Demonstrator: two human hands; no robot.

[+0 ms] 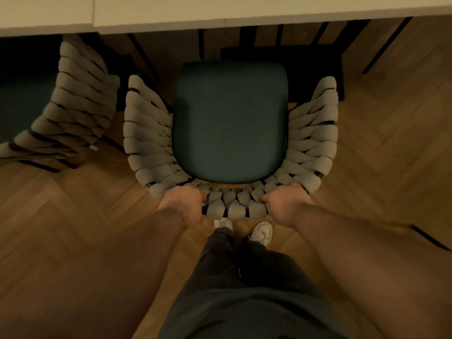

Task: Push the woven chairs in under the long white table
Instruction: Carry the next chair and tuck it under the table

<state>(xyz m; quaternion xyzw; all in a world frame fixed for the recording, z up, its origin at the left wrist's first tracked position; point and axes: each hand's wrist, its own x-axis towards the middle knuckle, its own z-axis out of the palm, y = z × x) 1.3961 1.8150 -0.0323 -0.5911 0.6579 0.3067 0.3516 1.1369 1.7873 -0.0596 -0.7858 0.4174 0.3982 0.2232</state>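
Left hand [182, 204] and right hand [285, 205], both closed, grip the near backrest of the woven chair [230, 123]; its seat lies just short of the white table [244, 11].

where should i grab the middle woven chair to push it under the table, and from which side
Grip the top rail of the chair at its curved back, from behind, facing the table. The woven back wraps round the green seat, so the rear rim is the nearest edge and lines up with the push. The left hand and right hand already clasp it, one either side of centre, which should keep it straight.
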